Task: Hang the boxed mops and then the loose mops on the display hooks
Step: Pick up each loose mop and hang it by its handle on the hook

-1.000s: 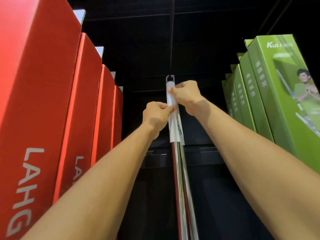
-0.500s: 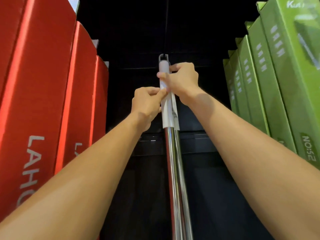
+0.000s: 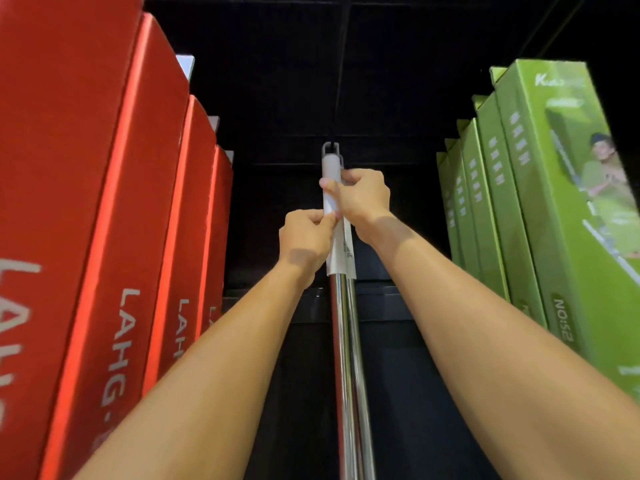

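Two loose mops with chrome poles [image 3: 343, 358] stand upright side by side in the middle. Their tops have grey caps with hanging loops [image 3: 329, 150] and white paper sleeves [image 3: 341, 251]. The front loop sits level with a thin dark hook [image 3: 341, 81] running back overhead; whether it is on the hook I cannot tell. My right hand [image 3: 363, 199] grips the handles just under the caps. My left hand [image 3: 306, 237] pinches the white sleeve lower down. The mop heads are out of view below.
Several red boxed mops [image 3: 104, 220] marked LAHG hang in a row on the left. Several green boxed mops [image 3: 540, 209] hang on the right. A dark back panel [image 3: 277, 98] lies behind, with a dark crossbar [image 3: 381, 303] below my hands.
The view has shifted, with the boxes sliding within it. Both hands stay at the same places on the mop handles; my grip looks unchanged.
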